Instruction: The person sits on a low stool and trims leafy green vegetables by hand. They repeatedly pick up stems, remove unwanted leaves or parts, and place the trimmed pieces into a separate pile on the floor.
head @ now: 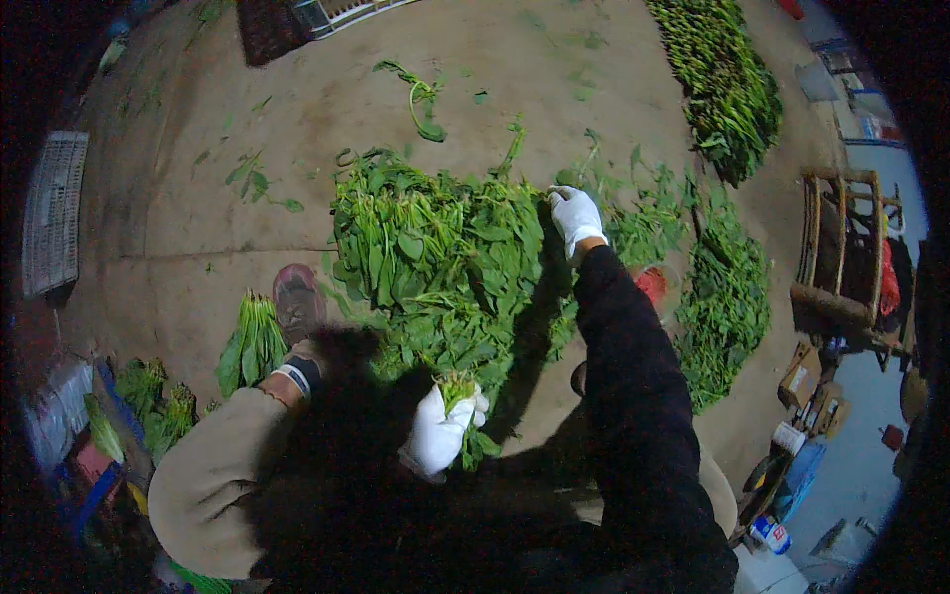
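In a white glove, my left hand point(436, 432) is closed around a small bunch of leafy greens point(457, 387) close to my body. The cut stem ends point up and some leaves hang out below the fingers. Before me on the ground lies a wide pile of greens point(438, 252), its stems mostly lined up at the far side. My right hand point(576, 218), also in a white glove, reaches to the pile's far right corner. Its fingertips are bent down beside the stems there; whether they grip any is too unclear to see.
A tied-looking bunch point(254, 334) stands by my left shoe point(298, 298). More greens lie in a heap point(724, 304) and a long stack point(724, 89) at right. A wooden frame point(839, 249) and cardboard box point(800, 373) are farther right; a pale crate point(56, 211) stands left.
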A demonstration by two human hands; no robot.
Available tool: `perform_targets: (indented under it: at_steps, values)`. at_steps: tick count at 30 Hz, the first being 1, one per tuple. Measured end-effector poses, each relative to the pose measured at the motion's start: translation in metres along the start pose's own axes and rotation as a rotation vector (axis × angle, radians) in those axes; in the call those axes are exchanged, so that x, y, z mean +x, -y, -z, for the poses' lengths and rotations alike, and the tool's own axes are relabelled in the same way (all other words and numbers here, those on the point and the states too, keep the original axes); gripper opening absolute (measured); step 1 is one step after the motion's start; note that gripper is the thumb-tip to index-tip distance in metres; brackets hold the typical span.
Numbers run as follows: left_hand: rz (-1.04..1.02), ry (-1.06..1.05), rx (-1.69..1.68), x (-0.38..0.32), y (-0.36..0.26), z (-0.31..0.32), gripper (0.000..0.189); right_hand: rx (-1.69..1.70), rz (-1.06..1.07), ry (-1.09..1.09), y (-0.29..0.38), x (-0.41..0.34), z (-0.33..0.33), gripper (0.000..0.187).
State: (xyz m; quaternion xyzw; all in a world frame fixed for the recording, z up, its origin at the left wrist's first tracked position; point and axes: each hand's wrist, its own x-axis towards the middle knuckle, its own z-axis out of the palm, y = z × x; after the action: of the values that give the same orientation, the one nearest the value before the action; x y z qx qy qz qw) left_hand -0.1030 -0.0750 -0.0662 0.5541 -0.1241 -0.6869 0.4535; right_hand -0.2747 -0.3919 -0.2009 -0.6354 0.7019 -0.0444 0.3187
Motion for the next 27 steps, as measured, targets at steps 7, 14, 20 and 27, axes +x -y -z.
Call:
perform_targets:
  at_steps: [7,14,20,27]
  values:
    - [0.023,0.078,-0.107,0.017,0.018,0.013,0.021,-0.418,-0.015,0.304,-0.002,0.058,-0.007,0.046]
    - [0.026,0.067,-0.146,0.011,0.012,0.006,0.017,0.182,-0.001,0.335,-0.011,0.039,0.007,0.04]
    - [-0.013,0.11,0.049,-0.008,-0.008,-0.004,0.013,0.465,-0.083,-0.061,-0.034,-0.008,0.041,0.035]
    - [-0.162,0.168,0.2,-0.038,-0.023,-0.009,0.016,0.779,0.195,0.172,0.021,-0.133,0.118,0.021]
